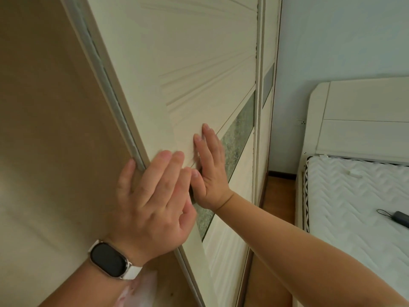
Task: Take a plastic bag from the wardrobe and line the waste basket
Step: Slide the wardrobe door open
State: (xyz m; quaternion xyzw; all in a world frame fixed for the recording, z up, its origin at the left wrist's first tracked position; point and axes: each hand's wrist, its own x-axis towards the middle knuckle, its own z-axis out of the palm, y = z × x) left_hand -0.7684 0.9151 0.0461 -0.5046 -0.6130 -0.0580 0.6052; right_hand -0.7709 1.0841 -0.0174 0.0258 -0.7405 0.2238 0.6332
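No plastic bag can be identified with certainty; only a pale pinkish, blurred shape (pixel 141 289) is seen at the bottom edge, under the left wrist, and it cannot be told what it is. The waste basket is not in view. The wardrobe is represented by its cream sliding door (pixel 199 74), which carries carved fan-like grooves and a diagonal band of frosted patterned glass (pixel 240 134). The door is cut off at the top and at the bottom of the view.

The left hand (pixel 155 196) is laid on the door's edge frame (pixel 124 120): the thumb is placed on the brown inner side, the fingers are spread over the front, so the edge is clasped between them. A dark smartwatch (pixel 109 259) with a white strap is worn on this wrist. The right hand (pixel 210 171) is pressed flat against the door panel, fingers straight and held together, nothing being grasped. A dark gap below its thumb is hard to make out.

To the left, a brown panel (pixel 44 107) fills the view. To the right, a bed with a white quilted mattress (pixel 354 207) and a cream headboard (pixel 365 111) is seen, with a dark object (pixel 401 218) on a cord partly cut off by the border.
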